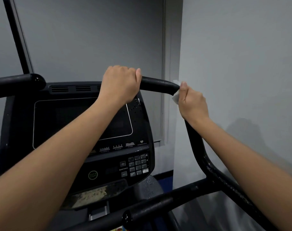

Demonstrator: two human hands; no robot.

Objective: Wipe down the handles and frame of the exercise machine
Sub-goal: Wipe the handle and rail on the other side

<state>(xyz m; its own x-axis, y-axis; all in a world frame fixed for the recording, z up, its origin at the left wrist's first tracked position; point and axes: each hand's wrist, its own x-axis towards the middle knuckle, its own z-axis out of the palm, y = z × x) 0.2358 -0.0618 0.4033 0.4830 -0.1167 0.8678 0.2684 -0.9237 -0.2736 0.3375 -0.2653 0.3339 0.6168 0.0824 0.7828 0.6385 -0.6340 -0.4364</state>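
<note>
Readable text on the console [78, 135]: "QUICK START" in a round button [93, 175] near its lower edge; "RESISTANCE" between a plus and a minus key; a number keypad [138, 164] at the lower right corner with a key marked "ENTER". Four small program pictures run under the dark screen [82, 121], plus a heart symbol; their captions are too small to read.

Count: two hands, one white wipe [176, 95], one console, one screen.

My left hand [120, 85] is wrapped over the top of the curved black handle [160, 85], fingers curled round the bar, just above the console's upper right corner. My right hand [192, 101] grips the same handle at its bend, the wipe clamped between fingers and bar; white edges show above and below the thumb. Below my right wrist the bar runs down into the frame [213, 174], which carries water droplets.

Surroundings: a second black bar end [16, 85] at the console's upper left, another bar end [147, 212] low centre, a grey wall [242, 55] close on the right. My left forearm covers part of the screen.
</note>
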